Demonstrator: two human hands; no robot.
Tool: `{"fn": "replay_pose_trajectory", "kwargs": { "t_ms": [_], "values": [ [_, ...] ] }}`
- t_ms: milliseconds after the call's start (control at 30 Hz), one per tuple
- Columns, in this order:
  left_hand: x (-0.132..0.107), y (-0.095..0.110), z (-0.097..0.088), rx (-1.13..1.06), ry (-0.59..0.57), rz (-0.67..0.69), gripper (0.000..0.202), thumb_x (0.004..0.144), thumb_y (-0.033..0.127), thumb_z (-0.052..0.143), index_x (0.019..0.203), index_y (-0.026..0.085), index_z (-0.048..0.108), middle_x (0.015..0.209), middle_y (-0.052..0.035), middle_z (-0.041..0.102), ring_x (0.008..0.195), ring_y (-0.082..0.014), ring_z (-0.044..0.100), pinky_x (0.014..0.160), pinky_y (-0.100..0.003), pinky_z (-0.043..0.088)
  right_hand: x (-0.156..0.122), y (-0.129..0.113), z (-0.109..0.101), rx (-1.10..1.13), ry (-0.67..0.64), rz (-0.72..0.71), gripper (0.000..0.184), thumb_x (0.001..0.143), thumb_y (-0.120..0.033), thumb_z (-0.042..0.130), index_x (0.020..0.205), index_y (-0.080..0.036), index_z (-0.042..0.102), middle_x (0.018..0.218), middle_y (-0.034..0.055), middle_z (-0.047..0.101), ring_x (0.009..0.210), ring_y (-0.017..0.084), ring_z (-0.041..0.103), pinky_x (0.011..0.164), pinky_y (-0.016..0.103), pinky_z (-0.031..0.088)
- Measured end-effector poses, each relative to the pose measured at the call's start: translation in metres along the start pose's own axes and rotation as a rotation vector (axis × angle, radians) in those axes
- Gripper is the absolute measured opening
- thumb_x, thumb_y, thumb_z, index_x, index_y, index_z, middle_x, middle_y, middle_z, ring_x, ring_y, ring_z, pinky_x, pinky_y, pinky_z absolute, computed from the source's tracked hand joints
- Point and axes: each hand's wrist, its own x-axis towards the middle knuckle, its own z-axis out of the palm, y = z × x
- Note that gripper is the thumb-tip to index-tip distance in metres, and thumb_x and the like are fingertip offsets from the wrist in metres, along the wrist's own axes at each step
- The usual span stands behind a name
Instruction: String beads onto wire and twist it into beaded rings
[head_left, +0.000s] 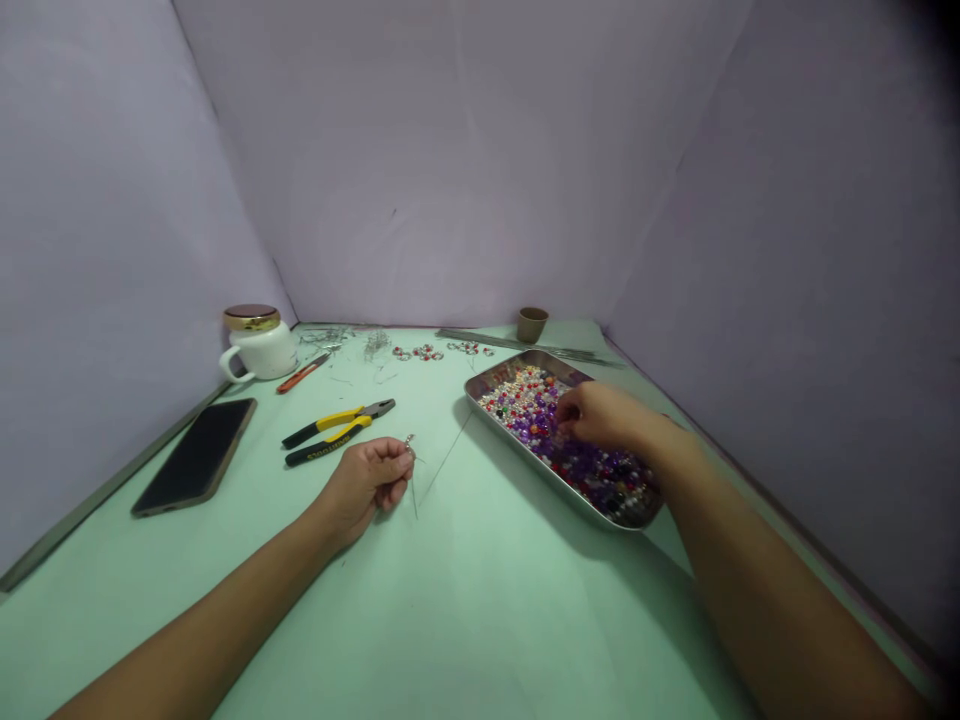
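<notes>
My left hand [367, 482] rests on the green table, its fingers curled round a thin wire piece [412, 462] with a small bead part at the top. My right hand [596, 415] reaches into a metal tray [480, 397] full of purple, white and red beads [525, 400]. Its fingertips are pinched together down among the beads; what they hold, if anything, is too small to see.
Yellow-handled pliers [337, 430] lie just left of my left hand, a black phone [196, 455] further left. A white lidded mug [259, 345], an orange-handled tool [304, 372], finished bead pieces [424, 352], loose wires [525, 345] and a small brown cup [532, 324] sit at the back.
</notes>
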Motion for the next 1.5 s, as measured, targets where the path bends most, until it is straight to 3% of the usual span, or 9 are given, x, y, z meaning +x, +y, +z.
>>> {"fn": "replay_pose_trajectory", "kwargs": {
  "t_ms": [100, 200, 367, 433, 533, 667, 933, 1500],
  "values": [
    [-0.001, 0.0, 0.0, 0.015, -0.002, -0.013, 0.021, 0.07, 0.028, 0.06, 0.06, 0.014, 0.049, 0.04, 0.0051, 0.045, 0.034, -0.0035, 0.035, 0.035, -0.016, 0.022, -0.006, -0.013, -0.012, 0.207, 0.162, -0.039, 0.01, 0.062, -0.016, 0.057, 0.067, -0.018, 0.066, 0.06, 0.0017, 0.063, 0.054, 0.015, 0.054, 0.05, 0.025, 0.037],
    [-0.001, -0.002, 0.0, 0.019, 0.004, -0.001, 0.02, 0.07, 0.027, 0.06, 0.06, 0.014, 0.049, 0.04, 0.005, 0.045, 0.034, -0.0035, 0.035, 0.035, -0.016, 0.021, -0.015, -0.047, -0.015, 0.67, 0.211, -0.036, 0.009, 0.061, -0.018, 0.061, 0.07, -0.016, 0.064, 0.058, 0.0015, 0.061, 0.049, 0.012, 0.053, 0.045, 0.023, 0.038],
    [-0.003, 0.004, 0.0, -0.039, 0.078, 0.08, 0.019, 0.069, 0.026, 0.06, 0.061, 0.014, 0.049, 0.048, 0.0044, 0.048, 0.035, -0.0025, 0.037, 0.035, -0.016, 0.021, -0.028, -0.112, 0.022, 1.61, -0.143, -0.089, 0.012, 0.059, -0.016, 0.068, 0.07, -0.015, 0.062, 0.054, -0.0021, 0.058, 0.044, 0.008, 0.052, 0.044, 0.021, 0.044],
    [-0.006, 0.01, 0.001, -0.074, 0.117, 0.164, 0.018, 0.069, 0.026, 0.06, 0.062, 0.013, 0.05, 0.055, 0.0035, 0.051, 0.036, -0.002, 0.039, 0.035, -0.016, 0.023, -0.03, -0.125, 0.044, 1.855, -0.278, -0.007, 0.016, 0.061, -0.017, 0.069, 0.076, -0.013, 0.064, 0.062, 0.0005, 0.062, 0.049, 0.007, 0.055, 0.048, 0.019, 0.048],
    [-0.012, 0.017, 0.004, -0.108, 0.168, 0.276, 0.017, 0.07, 0.025, 0.06, 0.064, 0.013, 0.05, 0.059, 0.003, 0.053, 0.036, -0.0024, 0.041, 0.036, -0.016, 0.025, -0.032, -0.13, 0.071, 2.058, -0.298, 0.188, 0.024, 0.059, -0.013, 0.073, 0.081, -0.011, 0.064, 0.07, 0.0033, 0.065, 0.055, 0.007, 0.059, 0.053, 0.015, 0.05],
    [-0.019, 0.019, 0.01, -0.082, 0.171, 0.355, 0.016, 0.072, 0.026, 0.059, 0.066, 0.014, 0.051, 0.059, 0.0023, 0.055, 0.035, -0.0032, 0.042, 0.035, -0.017, 0.027, -0.037, -0.131, 0.086, 2.095, -0.293, 0.279, 0.026, 0.058, -0.01, 0.074, 0.082, -0.009, 0.064, 0.07, 0.0038, 0.066, 0.054, 0.007, 0.06, 0.053, 0.014, 0.051],
    [-0.025, 0.017, 0.016, -0.033, 0.227, 0.459, 0.014, 0.074, 0.026, 0.057, 0.069, 0.015, 0.051, 0.063, 0.0024, 0.056, 0.037, -0.0039, 0.044, 0.034, -0.018, 0.029, -0.045, -0.136, 0.089, 1.998, -0.306, 0.146, 0.025, 0.061, -0.016, 0.075, 0.083, -0.011, 0.065, 0.072, 0.004, 0.067, 0.056, 0.008, 0.06, 0.051, 0.017, 0.051],
    [-0.03, 0.017, 0.02, 0.101, 0.261, 0.497, 0.013, 0.074, 0.025, 0.056, 0.069, 0.015, 0.051, 0.061, 0.0023, 0.055, 0.036, -0.0044, 0.044, 0.035, -0.019, 0.032, -0.046, -0.143, 0.09, 1.913, -0.225, 0.181, 0.029, 0.051, -0.021, 0.08, 0.075, -0.012, 0.066, 0.066, 0.0032, 0.066, 0.051, 0.009, 0.057, 0.049, 0.021, 0.048]
  ]
}}
